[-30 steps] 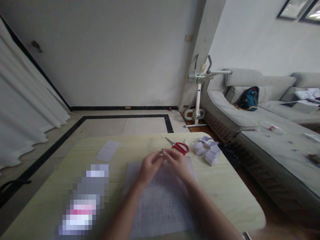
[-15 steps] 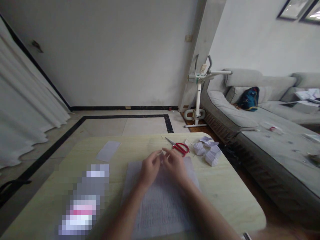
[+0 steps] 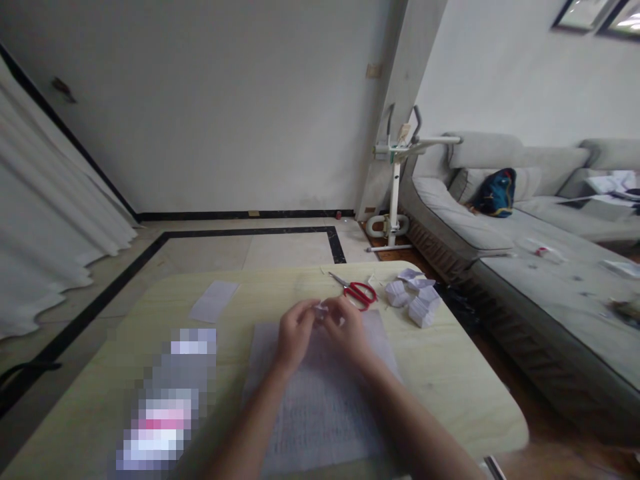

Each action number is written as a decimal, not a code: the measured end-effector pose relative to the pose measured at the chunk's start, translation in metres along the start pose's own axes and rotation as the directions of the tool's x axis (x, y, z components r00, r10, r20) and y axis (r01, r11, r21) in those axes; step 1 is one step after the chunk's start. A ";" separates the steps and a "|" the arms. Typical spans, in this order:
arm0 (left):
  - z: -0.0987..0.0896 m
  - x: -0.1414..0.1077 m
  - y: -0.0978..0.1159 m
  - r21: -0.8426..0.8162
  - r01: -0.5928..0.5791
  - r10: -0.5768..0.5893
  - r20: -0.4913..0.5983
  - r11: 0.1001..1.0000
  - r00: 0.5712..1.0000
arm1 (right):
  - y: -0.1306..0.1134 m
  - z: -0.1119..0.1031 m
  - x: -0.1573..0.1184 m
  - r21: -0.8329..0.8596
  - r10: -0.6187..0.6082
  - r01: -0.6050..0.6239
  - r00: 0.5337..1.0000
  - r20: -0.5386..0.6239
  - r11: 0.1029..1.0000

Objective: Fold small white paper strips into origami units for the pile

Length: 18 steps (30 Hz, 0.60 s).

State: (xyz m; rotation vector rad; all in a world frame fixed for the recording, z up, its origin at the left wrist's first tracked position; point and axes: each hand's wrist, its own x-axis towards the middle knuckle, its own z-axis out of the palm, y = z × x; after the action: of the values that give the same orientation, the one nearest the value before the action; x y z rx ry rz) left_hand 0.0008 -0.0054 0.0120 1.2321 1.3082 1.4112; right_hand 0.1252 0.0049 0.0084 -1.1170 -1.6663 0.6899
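Pinching white scrap (image 3: 321,307); both hands (image 3: 294,333) (image 3: 347,328)

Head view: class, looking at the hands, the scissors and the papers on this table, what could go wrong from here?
1. The small white piece, pinched between the left hand and right hand, could slip or tear if it is paper.
2. The red-handled scissors lie just beyond the right hand, which might bump them.
3. The folded paper pieces sit near the table's edge; a nudge might drop some.
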 end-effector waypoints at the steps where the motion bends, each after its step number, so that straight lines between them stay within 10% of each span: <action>1: 0.000 0.000 0.001 -0.019 0.017 -0.017 0.003 1.000 1.000 | -0.001 -0.001 0.000 0.004 0.001 -0.001 1.000 0.004 1.000; 18: 0.002 -0.001 -0.009 -0.067 0.049 -0.038 0.153 0.997 0.988 | 0.013 -0.004 0.009 0.178 0.167 -0.177 0.983 0.069 0.968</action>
State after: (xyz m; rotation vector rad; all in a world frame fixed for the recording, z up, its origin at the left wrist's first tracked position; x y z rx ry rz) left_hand 0.0022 -0.0048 0.0029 1.2317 1.1651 1.2957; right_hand 0.1322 0.0180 0.0028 -1.1267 -1.5271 0.9728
